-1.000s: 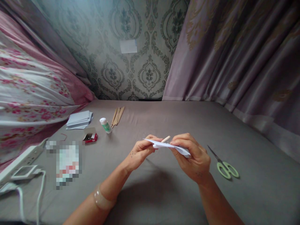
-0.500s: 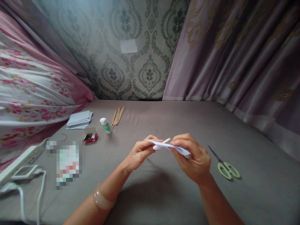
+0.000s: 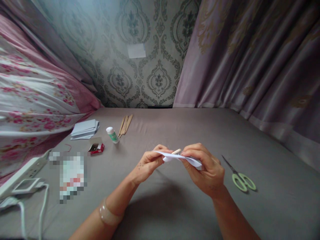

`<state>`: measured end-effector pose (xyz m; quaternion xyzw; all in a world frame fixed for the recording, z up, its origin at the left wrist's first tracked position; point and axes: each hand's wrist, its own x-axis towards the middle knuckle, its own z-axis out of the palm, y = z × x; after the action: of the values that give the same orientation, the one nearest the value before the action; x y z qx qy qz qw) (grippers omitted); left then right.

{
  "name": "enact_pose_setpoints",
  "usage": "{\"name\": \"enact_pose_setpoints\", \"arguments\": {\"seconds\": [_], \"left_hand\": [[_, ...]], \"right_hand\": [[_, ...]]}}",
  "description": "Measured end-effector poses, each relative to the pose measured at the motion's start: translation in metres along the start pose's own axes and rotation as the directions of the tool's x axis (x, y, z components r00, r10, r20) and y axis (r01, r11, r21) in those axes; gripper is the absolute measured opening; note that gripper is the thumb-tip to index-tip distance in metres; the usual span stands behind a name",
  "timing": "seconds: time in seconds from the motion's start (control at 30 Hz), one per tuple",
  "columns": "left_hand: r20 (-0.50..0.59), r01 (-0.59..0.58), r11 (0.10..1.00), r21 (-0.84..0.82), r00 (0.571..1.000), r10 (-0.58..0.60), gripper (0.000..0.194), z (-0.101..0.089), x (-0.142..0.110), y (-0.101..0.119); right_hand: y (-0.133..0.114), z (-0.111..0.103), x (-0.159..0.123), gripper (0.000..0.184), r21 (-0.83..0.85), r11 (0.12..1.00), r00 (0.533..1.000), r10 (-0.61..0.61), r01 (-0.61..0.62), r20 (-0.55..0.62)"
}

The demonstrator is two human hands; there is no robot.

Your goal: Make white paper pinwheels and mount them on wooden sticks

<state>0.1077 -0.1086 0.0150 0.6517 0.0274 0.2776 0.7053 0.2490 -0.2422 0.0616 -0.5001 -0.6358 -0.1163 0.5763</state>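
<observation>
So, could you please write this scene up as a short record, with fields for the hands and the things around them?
Left hand: gripping one side of the white paper
Right hand: pinching the paper's other side
Pale stick: at the paper, between the hands
Right of hands: scissors with green handles
Left of hands: white-capped bottle, wooden sticks, stack of pale sheets, open red box
Surface: grey cloth

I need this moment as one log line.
left hand: holding white paper; right hand: pinching same paper; wooden stick: behind paper; green-handled scissors: unheld
</observation>
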Motion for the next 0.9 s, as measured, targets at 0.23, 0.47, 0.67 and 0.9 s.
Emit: {"name": "enact_pose_setpoints", "arguments": {"seconds": [0.23,0.47,0.67,0.9], "left_hand": [[-0.009,-0.005,0.999,0.032,1.0,0.005,0.026,-0.003,-0.001,-0.004],[0.005,-0.015,0.996,0.09,1.0,0.014,0.026,-0.004,0.0,0.002],[-0.018,0.021,0.985,0.174,1.0,-0.018,0.026,-0.006,0.004,0.007],[-0.13,0.15,0.977,0.151,0.983,-0.131,0.032,-0.005,0.009,0.002]], "right_hand": [[-0.001,-0.001,0.001,0.02,0.0,1.0,1.0,0.003,-0.003,-0.004],[-0.002,0.0,0.0,0.021,-0.026,0.999,0.999,0.045,-0.045,0.002],[0.005,0.003,0.0,0.016,-0.05,0.988,0.988,0.148,-0.146,0.033],[0.03,0.018,-0.004,0.014,0.15,0.872,0.883,0.468,-0.467,0.026]]}}
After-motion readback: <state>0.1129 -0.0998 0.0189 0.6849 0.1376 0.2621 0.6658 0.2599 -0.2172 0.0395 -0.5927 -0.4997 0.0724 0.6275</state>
